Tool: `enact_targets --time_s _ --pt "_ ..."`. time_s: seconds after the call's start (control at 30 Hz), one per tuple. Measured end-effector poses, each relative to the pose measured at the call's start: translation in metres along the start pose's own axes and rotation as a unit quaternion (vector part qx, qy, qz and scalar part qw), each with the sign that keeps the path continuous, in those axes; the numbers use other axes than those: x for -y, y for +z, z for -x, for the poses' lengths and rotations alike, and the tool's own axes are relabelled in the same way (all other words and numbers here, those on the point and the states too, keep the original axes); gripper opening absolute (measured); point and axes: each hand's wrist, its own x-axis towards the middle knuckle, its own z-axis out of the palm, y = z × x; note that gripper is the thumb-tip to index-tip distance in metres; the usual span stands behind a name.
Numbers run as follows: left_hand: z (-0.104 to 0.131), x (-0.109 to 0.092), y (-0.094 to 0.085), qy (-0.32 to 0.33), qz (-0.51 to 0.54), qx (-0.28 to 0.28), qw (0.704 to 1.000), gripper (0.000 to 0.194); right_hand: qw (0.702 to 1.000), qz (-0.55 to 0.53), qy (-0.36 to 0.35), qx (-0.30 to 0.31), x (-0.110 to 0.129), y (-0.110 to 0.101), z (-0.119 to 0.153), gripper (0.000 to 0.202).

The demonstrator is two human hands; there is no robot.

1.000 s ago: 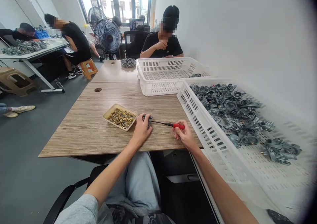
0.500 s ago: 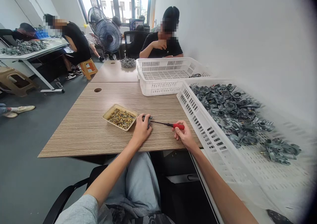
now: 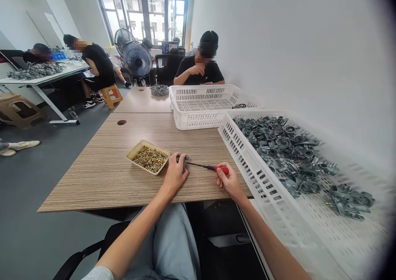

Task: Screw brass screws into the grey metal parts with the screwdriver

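Observation:
My left hand (image 3: 175, 173) is wrapped round a small grey metal part (image 3: 185, 160) on the wood-grain table, just right of a cream tray (image 3: 131, 156) of brass-coloured pieces. The fingers of my right hand (image 3: 228, 179) grip the red handle of a screwdriver (image 3: 221, 170). Its dark shaft points left, and the tip meets the metal part; the exact contact spot is too small to make out.
On the right, a white basket (image 3: 266, 181) holds many grey metal parts. Behind it stands another white basket (image 3: 198, 121), with a seated person (image 3: 201, 69) beyond. A bowl of small parts (image 3: 159, 90) sits at the far left of this basket.
The view has tilted up slightly, so the table and hands appear lower. Both hands keep their hold on the metal part and the screwdriver.

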Motion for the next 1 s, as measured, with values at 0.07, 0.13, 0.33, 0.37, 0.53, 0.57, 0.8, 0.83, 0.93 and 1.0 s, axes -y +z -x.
enact_targets --time_s 0.07,0.13,0.33,0.37,0.53,0.57,0.8,0.83,0.93,1.0 --pt "0.0002 0.0001 0.0 0.003 0.003 -0.003 1.0 0.061 1.0 0.004 -0.008 0.002 0.0004 -0.0003 0.0001 0.036" --pt "0.0003 0.0003 0.0 0.005 0.005 -0.007 1.0 0.062 1.0 0.006 -0.011 0.002 0.0006 -0.0004 0.0002 0.036" --pt "0.0006 0.0017 0.0012 0.008 0.001 -0.007 1.0 0.061 1.0 0.011 -0.008 0.008 0.0025 -0.0008 0.0008 0.038" --pt "0.0006 0.0019 0.0015 0.007 -0.001 -0.006 1.0 0.061 1.0 0.012 -0.005 0.01 0.0028 -0.0009 0.0009 0.038" --pt "0.0008 0.0025 0.0024 0.003 -0.009 -0.003 1.0 0.06 1.0 0.007 0.012 0.007 0.0004 -0.0005 0.0 0.039" --pt "0.0008 0.0024 0.0024 0.002 -0.008 -0.001 1.0 0.06 1.0 0.006 0.017 0.003 -0.0006 -0.0004 -0.0004 0.04" --pt "0.0008 0.0017 0.0023 -0.001 0.002 0.0 1.0 0.062 1.0 0.01 0.015 -0.004 -0.0056 -0.0001 -0.0016 0.041" --pt "0.0009 0.0019 0.0027 -0.001 0.003 -0.002 1.0 0.062 1.0 0.012 0.009 -0.004 -0.0054 0.0 -0.0015 0.041" --pt "0.0012 0.003 0.0038 0.002 0.003 -0.003 1.0 0.062 1.0 0.016 0.0 0.002 -0.0035 0.0004 -0.0011 0.039" --pt "0.0015 0.0038 0.0044 0.003 0.002 -0.004 1.0 0.062 1.0 0.019 -0.001 0.005 -0.0016 0.0007 -0.0006 0.039"
